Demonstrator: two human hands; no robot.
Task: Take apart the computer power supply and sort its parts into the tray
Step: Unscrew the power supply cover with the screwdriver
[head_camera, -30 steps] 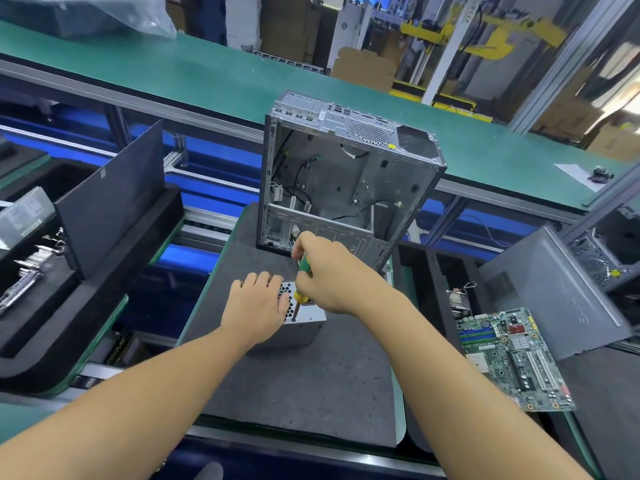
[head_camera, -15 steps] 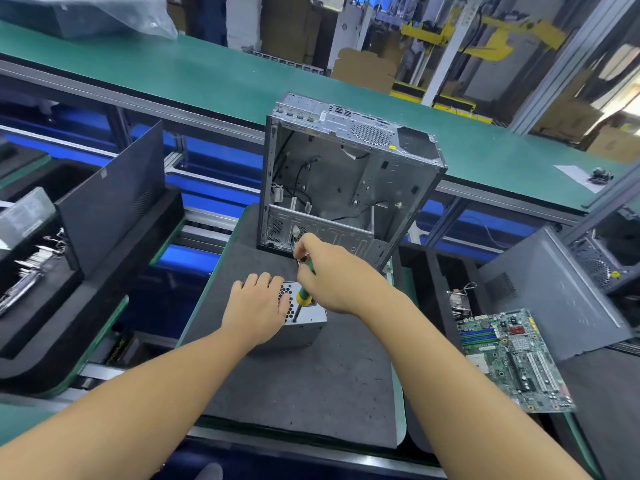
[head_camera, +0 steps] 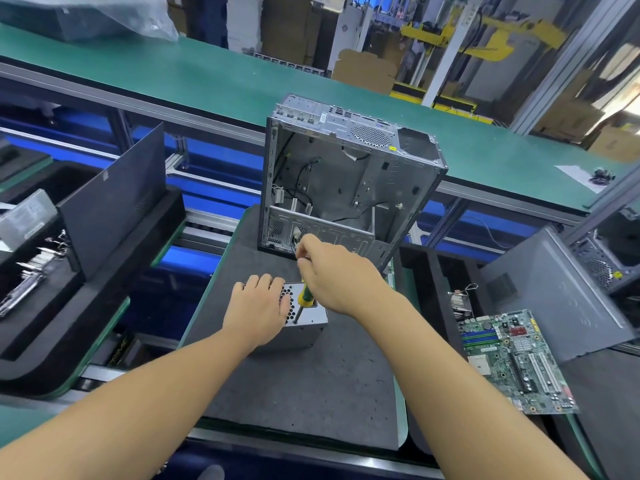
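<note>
A small silver power supply point(head_camera: 308, 323) with a perforated top lies on the dark grey foam mat point(head_camera: 311, 382). My left hand point(head_camera: 258, 308) rests flat on its top, covering most of the grille. My right hand point(head_camera: 334, 275) grips a green and yellow screwdriver point(head_camera: 304, 299), held nearly upright with its tip on the supply's top near the front right edge. The screw under the tip cannot be made out.
An empty silver PC case point(head_camera: 349, 181) stands open right behind the supply. Black foam trays point(head_camera: 104, 299) with a dark side panel point(head_camera: 114, 206) sit to the left. A green motherboard point(head_camera: 512, 358) and grey panel point(head_camera: 561, 296) lie to the right.
My right hand has lifted slightly, so more of the screwdriver's handle and shaft shows above the supply. My left hand stays put on top.
</note>
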